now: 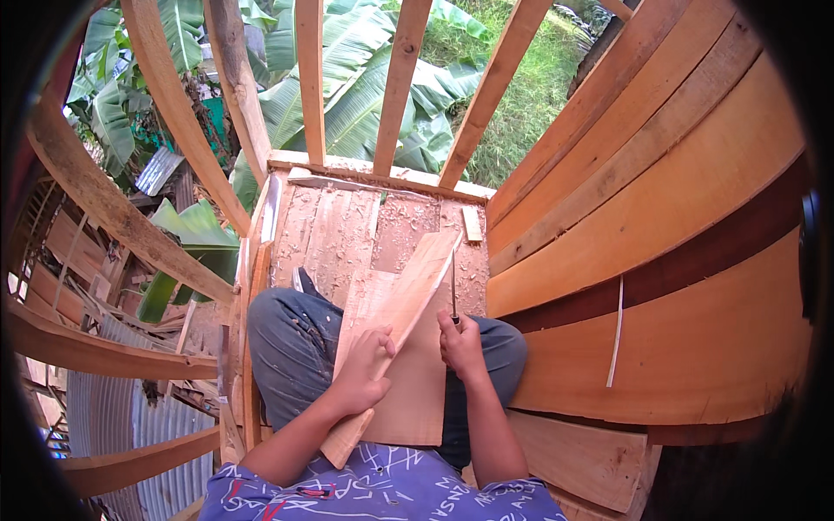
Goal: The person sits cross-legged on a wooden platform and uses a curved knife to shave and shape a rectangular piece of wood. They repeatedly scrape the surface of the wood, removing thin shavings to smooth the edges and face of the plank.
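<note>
Two hands (408, 360) work on shaving-strewn plank floor (347, 226).

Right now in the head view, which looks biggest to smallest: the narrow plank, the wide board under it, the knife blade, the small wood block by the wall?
1. Wide pale board
2. Narrow pale plank, not much smaller
3. Thin dark knife blade
4. Small wooden block, farther away, so unsure against the blade

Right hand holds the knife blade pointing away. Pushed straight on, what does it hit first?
Probably the edge of the narrow board beside the knife in the right hand; beyond lies the shavings-covered floor. Depth unclear.
</note>
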Motion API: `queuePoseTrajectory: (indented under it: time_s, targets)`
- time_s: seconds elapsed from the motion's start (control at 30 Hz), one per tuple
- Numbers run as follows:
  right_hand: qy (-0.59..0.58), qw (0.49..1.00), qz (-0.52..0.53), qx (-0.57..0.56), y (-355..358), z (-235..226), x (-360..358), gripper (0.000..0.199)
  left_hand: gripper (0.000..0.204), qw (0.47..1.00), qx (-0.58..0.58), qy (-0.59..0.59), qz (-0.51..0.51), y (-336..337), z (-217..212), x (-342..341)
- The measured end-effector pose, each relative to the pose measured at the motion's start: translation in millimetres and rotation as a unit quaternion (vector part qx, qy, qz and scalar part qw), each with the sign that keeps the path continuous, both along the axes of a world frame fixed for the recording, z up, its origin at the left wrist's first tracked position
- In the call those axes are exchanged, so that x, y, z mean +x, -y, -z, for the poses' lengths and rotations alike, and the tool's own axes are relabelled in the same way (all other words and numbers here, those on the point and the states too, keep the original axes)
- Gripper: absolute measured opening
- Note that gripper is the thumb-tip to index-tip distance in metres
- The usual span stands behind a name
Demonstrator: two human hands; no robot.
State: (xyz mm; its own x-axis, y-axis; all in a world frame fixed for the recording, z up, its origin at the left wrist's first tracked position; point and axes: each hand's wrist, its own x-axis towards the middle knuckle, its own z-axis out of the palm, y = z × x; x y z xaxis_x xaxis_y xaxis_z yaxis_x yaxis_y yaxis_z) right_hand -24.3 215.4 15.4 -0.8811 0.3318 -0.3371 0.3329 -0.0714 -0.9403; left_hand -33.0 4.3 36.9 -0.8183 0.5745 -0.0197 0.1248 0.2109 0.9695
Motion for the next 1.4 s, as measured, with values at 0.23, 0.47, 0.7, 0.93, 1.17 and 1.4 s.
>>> queuePoseTrajectory:
  time_s: [0.23,0.47,0.7,0.93,1.17,1.4]
  targets:
    - [0.041,0.997,0.033,-0.048,7.1,17.5,43.8,0.031,0.041,0.987,-0.098,-0.092,0.092,9.7,4.4,20.3]
    - [0.081,0.969,-0.047,0.226,-9.4,-0.5,96.0,0.030,0.042,0.983,-0.085,-0.055,0.153,17.8,-5.5,0.7]
    - [0.104,0.926,-0.102,0.347,-1.0,-18.3,108.2,0.017,0.036,0.994,-0.060,-0.005,0.092,26.5,-0.2,17.3]
    - [0.158,0.873,-0.111,0.447,-4.6,-16.7,75.0,0.018,0.032,0.998,-0.019,0.041,0.046,28.9,-2.1,24.0]
    - [0.179,0.856,-0.002,0.485,-29.0,-12.5,66.9,0.017,0.035,0.995,0.027,0.099,-0.001,36.4,2.7,26.3]
    - [0.102,0.869,-0.104,0.474,-4.2,-27.7,75.2,0.016,0.037,0.998,0.008,0.070,0.007,31.5,5.0,25.1]
